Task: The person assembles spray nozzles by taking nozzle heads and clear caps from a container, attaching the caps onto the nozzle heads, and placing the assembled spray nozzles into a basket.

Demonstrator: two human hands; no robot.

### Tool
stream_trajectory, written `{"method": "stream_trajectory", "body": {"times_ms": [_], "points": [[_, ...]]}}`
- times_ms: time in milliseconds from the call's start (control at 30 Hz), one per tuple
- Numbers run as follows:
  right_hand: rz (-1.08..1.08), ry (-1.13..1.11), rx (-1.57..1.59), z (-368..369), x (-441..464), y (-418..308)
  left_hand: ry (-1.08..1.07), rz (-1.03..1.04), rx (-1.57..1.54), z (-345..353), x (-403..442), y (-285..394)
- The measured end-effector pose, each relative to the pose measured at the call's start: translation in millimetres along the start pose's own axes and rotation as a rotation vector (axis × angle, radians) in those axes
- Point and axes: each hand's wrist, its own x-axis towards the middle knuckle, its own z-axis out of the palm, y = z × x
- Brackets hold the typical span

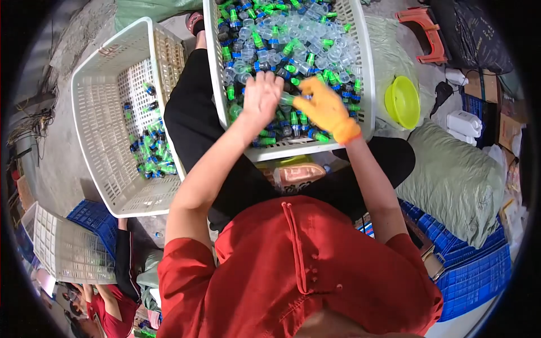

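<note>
Over the large white crate (369, 67), my bare left hand (262, 100) is closed, fingers curled, and what they hold is hidden. My right hand (328, 110), in an orange glove and slightly blurred, pinches toward it. At the gloved thumb tip, between the hands, shows a small translucent greenish piece (287, 98), its kind unclear. Under and around both hands lie many small dark bottles with blue bands and bright green tops (295, 121). A heap of clear plastic caps (307, 36) covers the crate's far middle and right.
To the left, a second white crate (93, 152) holds a smaller pile of similar green-topped pieces (153, 147). A yellow-green basin (402, 102), a red stool (424, 35) and a stuffed sack (451, 177) stand right. Blue crates (473, 281) lie lower right. Another person (115, 307) is lower left.
</note>
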Motion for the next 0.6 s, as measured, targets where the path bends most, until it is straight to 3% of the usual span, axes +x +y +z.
{"method": "stream_trajectory", "body": {"times_ms": [100,200,267,400,500,567,600], "points": [[-0.347,0.379,-0.215,3.8,55.4,48.4,-0.179,0.003,0.111,36.5,18.4,-32.0],[-0.204,0.274,-0.453,10.8,81.6,64.8,-0.252,0.049,0.054,34.6,23.4,-44.9],[-0.186,0.226,-0.444,7.0,83.0,71.2,-0.264,0.084,0.04,33.4,18.5,-54.8],[-0.269,0.193,-0.403,3.7,63.3,78.1,-0.238,0.114,0.075,32.8,12.9,-57.0],[-0.372,0.28,-0.436,-0.5,50.3,81.1,-0.198,0.06,-0.074,36.9,9.3,-64.3],[0.196,0.172,0.192,-10.0,31.9,62.6,-0.028,-0.072,-0.422,18.1,1.5,-50.8],[0.176,0.197,0.467,-15.1,23.7,52.4,0.051,-0.138,-0.661,12.6,-4.1,-42.2]]}}
